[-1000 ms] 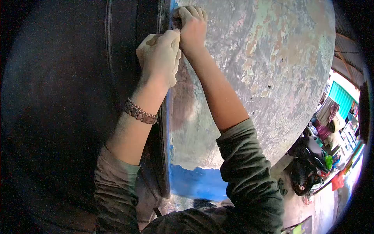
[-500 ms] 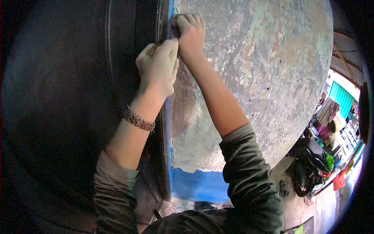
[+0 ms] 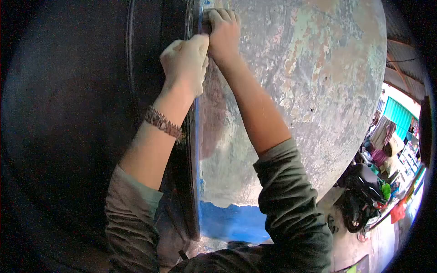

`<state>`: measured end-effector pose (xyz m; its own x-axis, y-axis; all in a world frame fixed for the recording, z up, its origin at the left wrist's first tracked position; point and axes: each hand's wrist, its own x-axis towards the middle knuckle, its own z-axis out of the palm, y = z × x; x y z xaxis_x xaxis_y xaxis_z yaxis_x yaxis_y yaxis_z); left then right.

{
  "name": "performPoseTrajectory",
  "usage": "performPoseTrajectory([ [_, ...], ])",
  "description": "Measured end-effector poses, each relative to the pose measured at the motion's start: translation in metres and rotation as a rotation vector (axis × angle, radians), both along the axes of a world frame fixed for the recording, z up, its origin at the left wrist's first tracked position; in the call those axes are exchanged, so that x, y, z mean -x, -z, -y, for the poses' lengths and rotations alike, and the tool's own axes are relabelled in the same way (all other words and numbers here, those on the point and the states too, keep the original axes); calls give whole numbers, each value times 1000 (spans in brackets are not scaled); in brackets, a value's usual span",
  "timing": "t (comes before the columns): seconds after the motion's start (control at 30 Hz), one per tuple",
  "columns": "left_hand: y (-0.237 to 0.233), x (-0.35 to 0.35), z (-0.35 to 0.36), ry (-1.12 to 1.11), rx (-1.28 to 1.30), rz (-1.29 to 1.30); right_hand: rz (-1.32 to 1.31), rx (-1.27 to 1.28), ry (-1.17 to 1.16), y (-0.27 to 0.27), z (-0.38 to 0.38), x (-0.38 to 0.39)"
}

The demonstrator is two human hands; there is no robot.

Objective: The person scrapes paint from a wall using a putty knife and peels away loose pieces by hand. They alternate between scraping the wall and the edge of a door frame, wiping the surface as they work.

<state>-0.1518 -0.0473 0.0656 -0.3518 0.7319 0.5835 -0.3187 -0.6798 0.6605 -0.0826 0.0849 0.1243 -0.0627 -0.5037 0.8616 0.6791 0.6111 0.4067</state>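
Both of my hands are raised side by side at the edge where a dark door frame (image 3: pixel 187 182) meets a patchy, worn wall (image 3: pixel 273 109). My left hand (image 3: pixel 185 61), with a braided bracelet (image 3: pixel 164 123) on its wrist, is closed at the frame; what it grips, if anything, is hidden. Just above and right of it, my right hand (image 3: pixel 223 32) has its fingers curled against the wall edge, and whatever lies under them cannot be made out. A narrow blue strip (image 3: pixel 197 150) runs down the wall edge below the hands.
Dark panels (image 3: pixel 68 113) fill the left side. Blue paint (image 3: pixel 232 220) covers the bottom of the wall. At the right stand a motorcycle (image 3: pixel 364 182), hanging cloths (image 3: pixel 382 132) and a teal shutter (image 3: pixel 397 116).
Both hands have moved slightly up along the frame edge, still closed and close together. The camera view has shifted a little.
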Motion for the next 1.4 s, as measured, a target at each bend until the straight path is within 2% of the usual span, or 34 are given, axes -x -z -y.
performPoseTrajectory([
  [0.07,-3,-3,-1,-42,-6,23,25,-24,-5,-4,0,-1],
  [0.17,-20,-1,-1,-11,-22,-16,-75,-14,12,-18,0,5],
  [0.33,-3,-6,-9,-86,-12,-7,27,-28,-51,-4,1,-4],
  [0.37,-14,-3,-9,-88,-21,-7,26,-37,-52,-17,-1,-2],
  [0.43,-33,2,-6,47,-69,-61,-49,-84,-29,-44,-10,6],
  [0.47,-34,-3,-8,-50,-89,-76,-52,-31,-65,-44,-12,8],
  [0.5,-32,-9,-11,-48,-93,-77,-53,-34,-62,-41,-15,5],
  [0.57,-17,-19,-14,-68,-90,120,24,17,-119,-23,-15,0],
  [0.63,-21,-10,-12,-105,-17,65,-14,7,-50,-29,-7,-1],
  [0.7,-48,3,-17,-31,-99,-127,-50,-1,8,-50,-9,5],
  [0.77,-70,4,-25,-31,-123,-99,-206,-481,-11,-100,-24,13],
  [0.8,-72,0,-25,-70,-87,-83,-208,-480,-12,-98,-29,13],
  [0.83,-73,-2,-25,-107,-52,-63,-138,-334,-4,-92,-35,13],
  [0.9,-46,-4,-21,-91,-23,-41,12,-26,16,-65,-36,9],
  [0.93,-24,-7,-19,-33,-7,9,148,191,39,-31,2,-11],
  [1.0,18,-10,-8,53,36,100,84,20,-7,16,0,-8],
  [1.03,44,-12,-1,82,80,125,123,60,-44,42,4,-11],
  [1.07,68,-12,5,95,139,145,189,220,-82,69,9,-15],
  [1.1,93,-13,10,107,194,165,177,200,-70,100,11,-15],
  [1.13,120,-19,17,92,229,230,202,350,-125,133,24,-18],
  [1.17,151,-26,22,77,261,297,278,450,-55,162,38,-27],
  [1.2,204,-17,9,-81,232,25,246,474,-55,206,37,-27],
  [1.23,250,-5,3,-237,196,-257,339,634,5,244,45,-31],
  [1.3,253,-20,63,157,503,338,462,769,121,301,59,-36],
  [1.33,267,-20,65,159,506,334,469,843,31,316,70,-37],
  [1.4,281,-20,63,-1,482,103,394,786,-1,316,84,-37],
])
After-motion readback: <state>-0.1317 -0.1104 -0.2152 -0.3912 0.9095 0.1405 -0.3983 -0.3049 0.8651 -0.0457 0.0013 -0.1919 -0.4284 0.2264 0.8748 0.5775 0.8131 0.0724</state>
